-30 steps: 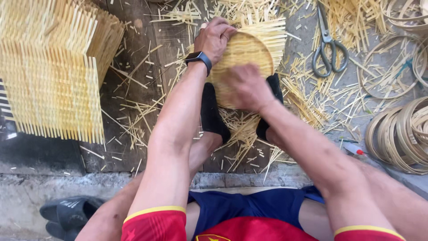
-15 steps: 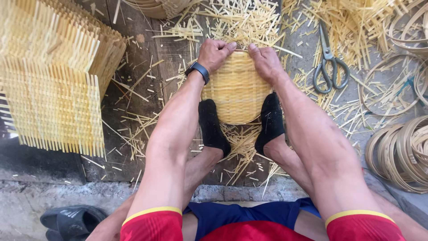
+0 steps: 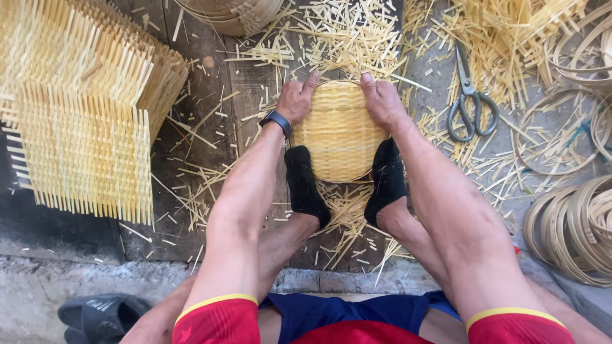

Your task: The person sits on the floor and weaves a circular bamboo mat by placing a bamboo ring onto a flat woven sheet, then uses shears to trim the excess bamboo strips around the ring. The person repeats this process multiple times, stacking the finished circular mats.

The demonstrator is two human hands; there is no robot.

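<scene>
Figure: shaping a woven bamboo basket (image 3: 340, 130), seen from your own head. You sit at the near edge of a plank floor (image 3: 248, 83) with the basket held upside down, its rounded bottom facing you, clamped between your two feet in black socks (image 3: 306, 185). Your left hand (image 3: 294, 100) wraps the basket's upper left rim, fingers curled closed on the weave, a dark watch (image 3: 276, 121) at the wrist; your right hand (image 3: 382, 102) does the same on the upper right rim, and both thumbs press onto the far edge. Each grip is thus closed on the basket, with no tool in either hand. By the look of it, the step in hand is pressing and truing the rim while the feet hold the body steady. The next move would seem to call for even pressure from both thumbs and a firm clamp of the feet, so the basket does not twist or spring out. Around you lie loose bamboo splints (image 3: 344, 38), a stack of flat woven mats (image 3: 83, 127) at the left edge, scissors (image 3: 470, 95) just right of the right hand, and coiled hoops (image 3: 574, 229) at the right edge.
</scene>
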